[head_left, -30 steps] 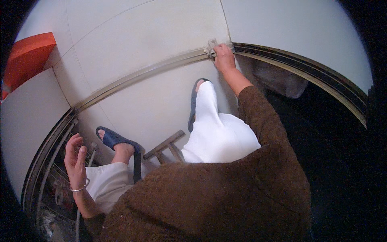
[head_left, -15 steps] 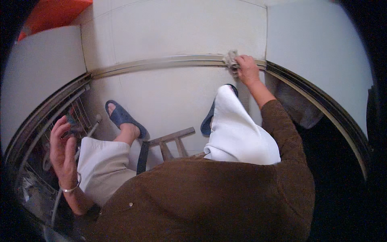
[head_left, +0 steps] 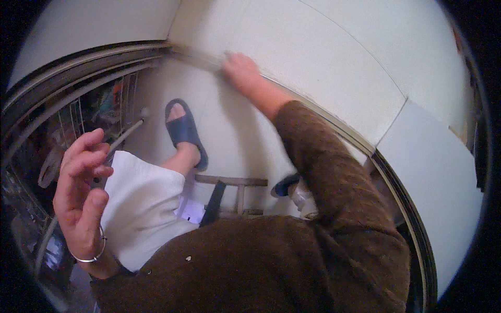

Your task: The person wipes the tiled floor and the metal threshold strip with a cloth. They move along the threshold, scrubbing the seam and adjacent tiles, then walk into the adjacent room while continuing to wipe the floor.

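My right hand reaches far forward and lies on the metal sliding-door track, toward the track's left end. Its fingers are closed on a grey rag, of which only a blurred edge peeks out past the fingertips; the hand covers the rest. Raised over my left thigh, my left hand has loosely bent fingers, spread apart with nothing between them. It wears a silver bangle on the wrist and is nearest to the wire rack at the left.
Pale sliding panels and dark-edged rails curve along both sides. A wooden stool-like frame stands between my legs. My feet wear blue slippers on the pale floor. Bagged items sit behind the wire rack.
My right hand has swept left along the track with the rag, from its right end to near its left end. The view has turned left. My left hand stays raised.
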A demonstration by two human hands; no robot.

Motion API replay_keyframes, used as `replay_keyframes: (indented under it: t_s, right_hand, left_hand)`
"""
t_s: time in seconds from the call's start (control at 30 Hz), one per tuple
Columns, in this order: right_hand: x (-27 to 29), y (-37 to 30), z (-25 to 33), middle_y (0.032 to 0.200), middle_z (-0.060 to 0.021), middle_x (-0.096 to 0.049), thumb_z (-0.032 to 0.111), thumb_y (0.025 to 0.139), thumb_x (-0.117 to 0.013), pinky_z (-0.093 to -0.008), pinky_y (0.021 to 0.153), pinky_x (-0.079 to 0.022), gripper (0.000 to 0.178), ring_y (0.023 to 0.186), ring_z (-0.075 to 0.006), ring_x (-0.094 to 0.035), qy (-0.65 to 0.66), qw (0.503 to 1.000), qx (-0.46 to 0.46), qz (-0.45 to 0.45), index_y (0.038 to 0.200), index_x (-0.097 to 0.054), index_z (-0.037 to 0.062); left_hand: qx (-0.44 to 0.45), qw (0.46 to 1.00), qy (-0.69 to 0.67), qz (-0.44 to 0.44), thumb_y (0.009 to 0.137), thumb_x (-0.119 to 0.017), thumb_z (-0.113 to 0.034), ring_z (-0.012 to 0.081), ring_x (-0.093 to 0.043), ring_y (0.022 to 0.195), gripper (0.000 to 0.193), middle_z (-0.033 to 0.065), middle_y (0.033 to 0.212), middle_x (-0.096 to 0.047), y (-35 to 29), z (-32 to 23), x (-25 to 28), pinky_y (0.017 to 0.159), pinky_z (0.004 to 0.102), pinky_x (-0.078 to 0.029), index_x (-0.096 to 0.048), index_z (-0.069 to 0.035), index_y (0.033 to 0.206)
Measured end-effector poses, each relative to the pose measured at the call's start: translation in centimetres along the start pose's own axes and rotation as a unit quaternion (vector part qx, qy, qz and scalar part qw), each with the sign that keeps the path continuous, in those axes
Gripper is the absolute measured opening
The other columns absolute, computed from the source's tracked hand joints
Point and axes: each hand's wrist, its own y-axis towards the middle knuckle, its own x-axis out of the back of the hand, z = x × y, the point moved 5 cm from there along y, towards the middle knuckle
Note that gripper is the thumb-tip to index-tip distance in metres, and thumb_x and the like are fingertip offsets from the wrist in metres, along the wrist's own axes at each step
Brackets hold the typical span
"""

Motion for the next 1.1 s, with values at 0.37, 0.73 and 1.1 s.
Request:
replay_keyframes:
  t_s: [0.37,0.73,1.1]
  right_hand:
    - [5.1,-10.9,-3.3,0.090,-0.0140,-0.058,0.009,0.064,-0.067,-0.0437,0.074,-0.048,0.028,0.087,-0.0344,-0.056,-0.069,0.969,-0.179,0.154,0.091,-0.058,0.0095]
    - [5.4,-9.9,-4.5,0.084,-0.0150,-0.057,0.019,0.068,-0.071,-0.0466,0.067,-0.046,0.023,0.079,-0.0349,-0.055,-0.064,0.994,-0.081,0.023,0.081,-0.055,0.0078]
    - [-6.3,8.7,4.2,0.092,-0.0139,-0.058,0.022,0.071,-0.067,-0.0443,0.073,-0.050,0.024,0.089,-0.0345,-0.058,-0.043,0.993,-0.112,0.021,0.089,-0.060,0.0088]
  left_hand:
    - [0.027,0.994,-0.106,0.001,0.082,-0.066,-0.041,0.0253,-0.054,0.106,0.055,0.0248,0.132,-0.043,-2.3,5.3,4.0,0.088,0.0351,-0.044,-0.053,0.002,0.116]
    - [0.001,0.994,-0.104,0.041,0.076,-0.073,-0.045,0.0288,-0.055,0.104,0.055,0.0242,0.127,-0.046,-5.6,4.6,3.3,0.088,0.0391,-0.045,-0.057,-0.002,0.106]
    - [0.023,0.994,-0.063,0.086,0.075,-0.074,-0.037,0.0303,-0.057,0.104,0.048,0.0227,0.125,-0.050,-5.2,3.4,2.7,0.087,0.0400,-0.046,-0.061,0.000,0.103]
